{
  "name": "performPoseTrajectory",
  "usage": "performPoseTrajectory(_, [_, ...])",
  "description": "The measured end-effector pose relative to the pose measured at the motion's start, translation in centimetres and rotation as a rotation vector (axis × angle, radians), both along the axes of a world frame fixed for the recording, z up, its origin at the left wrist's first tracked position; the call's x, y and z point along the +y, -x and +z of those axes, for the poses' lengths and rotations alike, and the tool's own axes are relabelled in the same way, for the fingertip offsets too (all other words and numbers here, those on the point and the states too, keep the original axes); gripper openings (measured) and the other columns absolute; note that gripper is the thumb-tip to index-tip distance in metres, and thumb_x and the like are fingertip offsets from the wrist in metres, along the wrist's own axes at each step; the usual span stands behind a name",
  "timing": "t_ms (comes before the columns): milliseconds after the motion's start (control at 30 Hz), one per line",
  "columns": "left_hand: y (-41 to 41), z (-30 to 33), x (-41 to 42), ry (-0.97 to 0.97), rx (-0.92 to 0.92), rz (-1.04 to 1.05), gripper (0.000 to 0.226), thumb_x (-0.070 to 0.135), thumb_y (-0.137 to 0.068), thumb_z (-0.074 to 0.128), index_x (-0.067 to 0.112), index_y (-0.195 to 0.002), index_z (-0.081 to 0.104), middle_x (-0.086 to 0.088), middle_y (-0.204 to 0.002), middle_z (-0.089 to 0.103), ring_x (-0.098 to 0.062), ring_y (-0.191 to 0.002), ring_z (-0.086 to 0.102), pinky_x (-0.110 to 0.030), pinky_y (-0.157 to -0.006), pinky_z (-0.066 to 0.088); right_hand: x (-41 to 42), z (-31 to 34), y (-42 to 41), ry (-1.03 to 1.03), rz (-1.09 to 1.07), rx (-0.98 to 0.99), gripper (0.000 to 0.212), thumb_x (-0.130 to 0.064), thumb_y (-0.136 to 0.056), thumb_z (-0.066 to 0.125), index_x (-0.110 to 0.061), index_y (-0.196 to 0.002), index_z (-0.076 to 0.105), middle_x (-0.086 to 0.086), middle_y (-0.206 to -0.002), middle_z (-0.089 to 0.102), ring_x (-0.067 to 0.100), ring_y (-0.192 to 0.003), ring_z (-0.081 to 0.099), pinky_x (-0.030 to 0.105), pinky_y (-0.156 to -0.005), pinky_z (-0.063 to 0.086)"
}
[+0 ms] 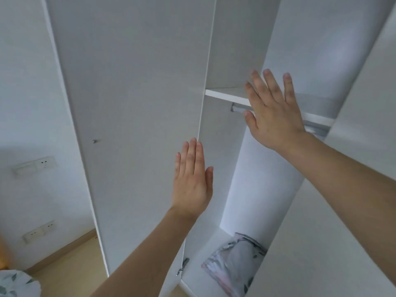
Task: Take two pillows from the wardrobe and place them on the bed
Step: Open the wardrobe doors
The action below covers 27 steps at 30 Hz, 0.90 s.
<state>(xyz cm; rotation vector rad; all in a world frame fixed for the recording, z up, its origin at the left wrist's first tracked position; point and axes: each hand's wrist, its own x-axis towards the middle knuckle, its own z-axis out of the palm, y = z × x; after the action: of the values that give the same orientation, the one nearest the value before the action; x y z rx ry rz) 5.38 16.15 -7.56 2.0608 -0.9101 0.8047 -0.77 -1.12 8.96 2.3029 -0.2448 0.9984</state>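
Observation:
A white wardrobe stands in front of me with its left door [137, 116] swung open. On the wardrobe floor at the bottom lies a grey and pink patterned pillow [233, 264], partly hidden by the right door [334, 221]. My left hand [191, 179] is raised with straight fingers beside the inner edge of the left door. Higher up, my right hand [272, 112] spreads its fingers in front of the inner shelf [225, 94]. Neither hand holds anything.
A metal hanging rail [237, 108] runs under the shelf. Wall sockets [34, 166] sit on the white wall at the left. A patch of leaf-patterned bedding [15, 284] shows at the bottom left over a light wooden floor [70, 266].

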Motion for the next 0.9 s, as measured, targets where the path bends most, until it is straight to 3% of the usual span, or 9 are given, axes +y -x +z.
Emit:
performPoseTrajectory(367, [3.4, -0.2, -14.2, -0.193, 0.090, -0.371, 0.057, 0.027, -0.104, 0.030, 0.002, -0.152, 0.010, -0.013, -0.161, 0.009, -0.025, -0.149, 0.003, -0.037, -0.121, 0.000, -9.5, 0.3, 7.3, 0.120, -0.374, 0.008, 0.061, -0.025, -0.097, 0.037, 0.001, -0.150, 0.021, 0.009, -0.162, 0.005, 0.029, -0.149, 0.000, 0.052, -0.114, -0.015])
performPoseTrajectory(533, [3.5, -0.5, -19.4, -0.262, 0.216, -0.694, 0.056, 0.031, -0.105, 0.025, 0.008, -0.153, 0.006, -0.005, -0.163, 0.005, -0.014, -0.149, 0.000, -0.024, -0.118, -0.005, -12.6, -0.5, 8.1, 0.185, -0.481, -0.052, 0.056, -0.024, -0.098, 0.033, 0.000, -0.149, 0.026, 0.010, -0.161, 0.015, 0.029, -0.148, 0.011, 0.055, -0.117, -0.004])
performPoseTrajectory(633, [3.6, -0.1, -22.1, -0.284, 0.413, -0.945, 0.055, 0.034, -0.105, 0.027, 0.017, -0.155, 0.011, 0.002, -0.161, 0.017, -0.010, -0.147, 0.013, -0.024, -0.120, 0.006, -13.6, -0.8, 7.7, 0.234, -0.483, -0.072, 0.057, -0.027, -0.097, 0.034, -0.002, -0.148, 0.028, 0.009, -0.159, 0.022, 0.030, -0.148, 0.015, 0.056, -0.118, 0.004])
performPoseTrajectory(700, [3.6, 0.0, -23.1, -0.267, 0.510, -1.103, 0.046, 0.036, -0.105, 0.029, 0.029, -0.151, 0.026, 0.013, -0.146, 0.045, -0.001, -0.131, 0.042, -0.023, -0.111, 0.032, -14.1, -0.9, 7.4, 0.252, -0.470, -0.096, 0.056, -0.026, -0.096, 0.036, -0.003, -0.147, 0.032, 0.009, -0.157, 0.027, 0.030, -0.147, 0.018, 0.056, -0.119, 0.007])
performPoseTrajectory(733, [3.5, -0.1, -23.5, -0.241, 0.540, -1.143, 0.038, 0.036, -0.105, 0.030, 0.033, -0.142, 0.039, 0.018, -0.123, 0.061, 0.004, -0.107, 0.057, -0.022, -0.095, 0.045, -14.3, -0.9, 7.4, 0.266, -0.460, -0.108, 0.056, -0.025, -0.095, 0.038, -0.004, -0.147, 0.034, 0.009, -0.156, 0.030, 0.030, -0.147, 0.020, 0.057, -0.118, 0.009])
performPoseTrajectory(800, [3.1, -0.4, -24.0, -0.177, 0.580, -1.148, 0.025, 0.036, -0.104, 0.033, 0.028, -0.113, 0.055, 0.008, -0.076, 0.063, -0.005, -0.062, 0.054, -0.031, -0.062, 0.047, -14.4, -0.9, 7.3, 0.278, -0.441, -0.124, 0.054, -0.023, -0.095, 0.038, -0.005, -0.145, 0.038, 0.009, -0.154, 0.034, 0.030, -0.146, 0.022, 0.057, -0.118, 0.011])
performPoseTrajectory(833, [2.8, -0.7, -24.4, -0.163, 0.592, -1.154, 0.025, 0.037, -0.104, 0.035, 0.023, -0.103, 0.056, 0.000, -0.070, 0.060, -0.013, -0.056, 0.051, -0.036, -0.059, 0.044, -14.4, -1.0, 7.2, 0.279, -0.437, -0.131, 0.053, -0.022, -0.094, 0.038, -0.006, -0.145, 0.039, 0.010, -0.153, 0.036, 0.030, -0.146, 0.023, 0.057, -0.118, 0.011])
performPoseTrajectory(900, [2.4, -1.3, -24.7, -0.145, 0.605, -1.187, 0.025, 0.037, -0.103, 0.038, 0.022, -0.094, 0.056, -0.001, -0.066, 0.057, -0.013, -0.053, 0.046, -0.028, -0.055, 0.041, -14.4, -1.1, 7.0, 0.280, -0.422, -0.150, 0.049, -0.020, -0.093, 0.039, -0.006, -0.140, 0.046, 0.010, -0.152, 0.038, 0.030, -0.145, 0.024, 0.056, -0.118, 0.010])
